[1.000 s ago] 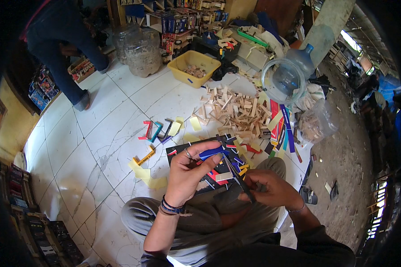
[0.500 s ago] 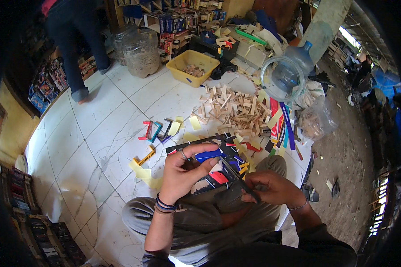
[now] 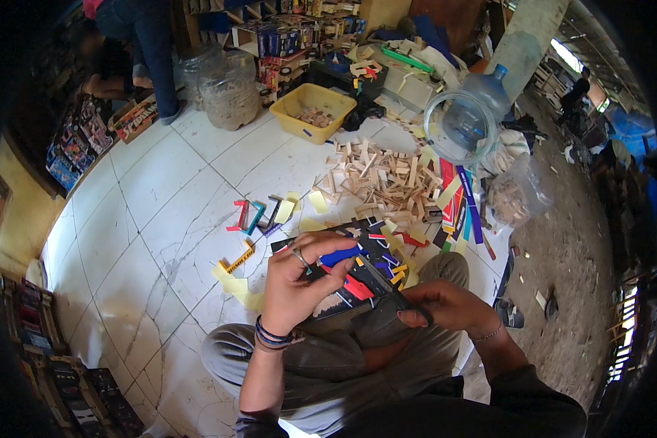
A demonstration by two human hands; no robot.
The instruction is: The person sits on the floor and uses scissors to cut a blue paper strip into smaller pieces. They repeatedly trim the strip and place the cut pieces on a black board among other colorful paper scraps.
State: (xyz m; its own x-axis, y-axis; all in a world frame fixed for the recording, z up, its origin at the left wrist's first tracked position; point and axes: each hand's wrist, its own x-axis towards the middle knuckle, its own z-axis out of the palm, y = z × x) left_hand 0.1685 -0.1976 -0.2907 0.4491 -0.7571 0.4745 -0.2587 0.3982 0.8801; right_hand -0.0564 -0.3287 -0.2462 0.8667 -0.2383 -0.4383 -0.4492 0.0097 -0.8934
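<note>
The person sits low on the white tiled floor (image 3: 160,190) with one black board (image 3: 358,281) resting across the knees, scattered with small coloured pieces. The left hand (image 3: 296,281) hovers over the board's near left part, its fingers curled together and pinched on one blue strip (image 3: 341,255) that sticks out to the right; two rings show on those fingers and a stack of dark bands circles the wrist. The right hand (image 3: 445,306) lies at the board's near right edge, fingers closed around one thin dark tool (image 3: 387,281) that slants up and left across the board toward a red piece (image 3: 358,288) lying just below the blue strip. Beyond the board, farther off, spreads one loose heap of pale wooden sticks (image 3: 379,179), too many to count. Left of the heap, on bare tile, lies a small cluster of about five coloured strips (image 3: 259,215) in red, teal, dark and yellow, and nearer, one yellow-and-dark strip (image 3: 237,259) among yellow paper scraps. Far off stand one yellow tub (image 3: 314,109), one clear plastic jar (image 3: 226,91) filled with pale bits, and to the right one large clear water bottle (image 3: 467,120) lying with its mouth toward the camera. One clear bag (image 3: 518,197) of pale pieces sits on the right. At the far left stand another person's legs (image 3: 150,44).
</note>
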